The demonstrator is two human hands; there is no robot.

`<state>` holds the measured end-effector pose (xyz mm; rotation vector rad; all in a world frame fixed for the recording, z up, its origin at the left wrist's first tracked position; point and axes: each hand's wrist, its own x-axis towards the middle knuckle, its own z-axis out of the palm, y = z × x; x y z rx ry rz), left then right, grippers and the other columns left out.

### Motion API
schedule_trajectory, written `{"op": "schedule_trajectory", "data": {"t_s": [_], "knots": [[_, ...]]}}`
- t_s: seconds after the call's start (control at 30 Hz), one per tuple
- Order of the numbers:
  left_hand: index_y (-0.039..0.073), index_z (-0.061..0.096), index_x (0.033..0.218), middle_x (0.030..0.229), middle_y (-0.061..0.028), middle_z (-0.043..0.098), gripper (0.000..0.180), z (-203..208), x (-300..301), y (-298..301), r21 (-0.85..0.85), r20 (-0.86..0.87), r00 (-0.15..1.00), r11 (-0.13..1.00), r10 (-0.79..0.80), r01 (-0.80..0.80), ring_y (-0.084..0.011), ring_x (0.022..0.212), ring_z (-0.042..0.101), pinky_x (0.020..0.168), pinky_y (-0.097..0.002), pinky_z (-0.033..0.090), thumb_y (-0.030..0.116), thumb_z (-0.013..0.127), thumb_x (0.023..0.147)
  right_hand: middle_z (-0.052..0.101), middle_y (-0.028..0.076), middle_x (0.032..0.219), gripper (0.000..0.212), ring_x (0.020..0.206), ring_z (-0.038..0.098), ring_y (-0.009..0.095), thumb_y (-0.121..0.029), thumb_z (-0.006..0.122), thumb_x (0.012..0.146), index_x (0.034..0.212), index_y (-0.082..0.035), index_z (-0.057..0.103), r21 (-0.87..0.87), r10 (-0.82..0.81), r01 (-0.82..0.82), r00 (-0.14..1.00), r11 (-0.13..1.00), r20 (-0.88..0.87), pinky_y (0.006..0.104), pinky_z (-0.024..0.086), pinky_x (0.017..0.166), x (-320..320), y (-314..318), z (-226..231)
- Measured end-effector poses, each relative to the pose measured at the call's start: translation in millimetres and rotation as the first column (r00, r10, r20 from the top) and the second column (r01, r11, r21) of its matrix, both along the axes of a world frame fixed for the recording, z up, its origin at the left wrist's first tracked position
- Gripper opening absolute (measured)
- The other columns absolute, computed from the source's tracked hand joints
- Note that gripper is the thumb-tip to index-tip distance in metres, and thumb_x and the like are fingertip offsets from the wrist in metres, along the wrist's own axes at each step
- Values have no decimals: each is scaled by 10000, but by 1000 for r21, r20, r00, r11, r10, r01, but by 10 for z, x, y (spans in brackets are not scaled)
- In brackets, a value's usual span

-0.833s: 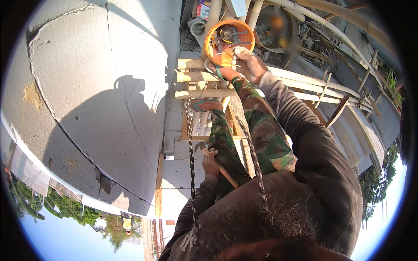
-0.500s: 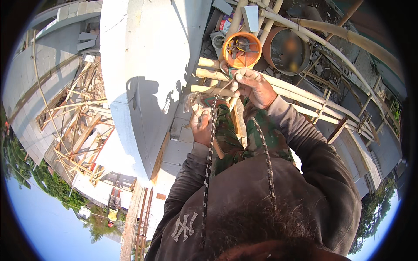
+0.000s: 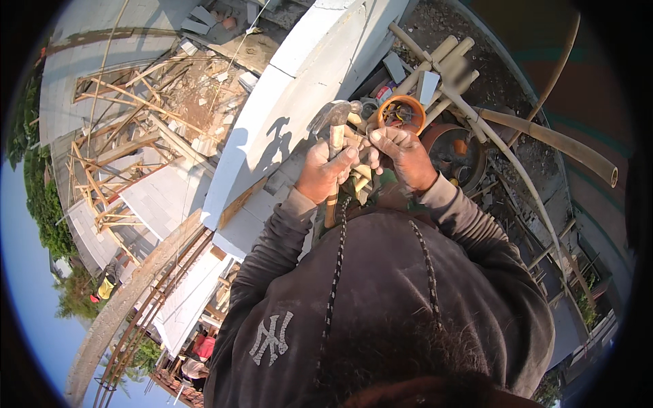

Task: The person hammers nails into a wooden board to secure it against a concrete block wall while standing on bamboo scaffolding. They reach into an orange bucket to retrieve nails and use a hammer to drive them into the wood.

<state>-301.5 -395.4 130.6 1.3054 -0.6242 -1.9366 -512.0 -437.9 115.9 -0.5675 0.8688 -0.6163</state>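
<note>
My left hand (image 3: 318,171) is wrapped round the wooden handle of a hammer (image 3: 336,139), which stands nearly upright with its head above the fist. To the right, close beside it, my right hand (image 3: 408,160) has its thumb and fingertips pinched together. Whatever lies in that pinch is too small to make out. Just beyond the right hand sits an orange bucket (image 3: 421,112) with tools or scraps inside. The pale block wall (image 3: 262,112) rises to the left of both hands and carries the shadow of the hammer.
Bamboo poles (image 3: 541,126) run across the right side, past a large brown tub (image 3: 432,138). Broken timber and rubble (image 3: 204,102) lie beyond the wall at the left. A person (image 3: 105,287) is far off at lower left, another person in red (image 3: 204,345) nearer the bottom.
The view has turned, and the wall and bucket appear shifted to the right. My left hand has raised the hammer upright, and my right hand is lower in the view.
</note>
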Motion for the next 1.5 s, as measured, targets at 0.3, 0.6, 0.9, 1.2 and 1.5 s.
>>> {"op": "schedule_trajectory", "data": {"t_s": [0.3,0.6,0.9,1.2,1.5], "knots": [[4,593,1158,1015,-68,615,286,703,575,656,-361,26,947,886,321,-290,-107,781,530,709,-253,450,258,600,1027,639,21,898,125,816,643,131,-194,570,1065,1063,-74,605,225,171,-248,934,942,315,290,548,751,653,9,588],[12,505,1179,1025,-66,608,222,1254,624,705,-729,49,533,396,844,-559,-124,926,545,857,-301,483,194,498,1052,663,50,880,212,824,670,154,-231,484,1101,1104,-34,562,47,465,-470,880,881,96,304,535,781,1613,435,1101],[3,464,1257,1032,-68,482,291,1099,700,1366,-803,258,210,330,943,-495,-112,897,462,827,-277,428,200,462,1043,548,25,648,219,432,441,92,-250,452,1112,1042,-63,544,-165,709,-719,694,675,-124,249,333,390,1963,663,1132],[-12,594,1157,953,-23,623,273,414,993,2130,-340,-211,292,210,933,-917,-103,894,582,840,-269,474,233,591,1037,553,33,691,171,436,444,109,-250,513,1073,1092,-85,550,153,827,-817,562,555,0,267,350,394,2497,979,1040],[10,578,1120,986,-41,640,206,607,1733,2559,-469,-177,370,252,912,-846,-89,932,597,837,-272,501,201,597,1046,572,34,689,194,447,455,99,-259,517,1075,1088,-82,594,-62,847,-845,531,531,17,250,363,408,3168,1436,1156]]}}
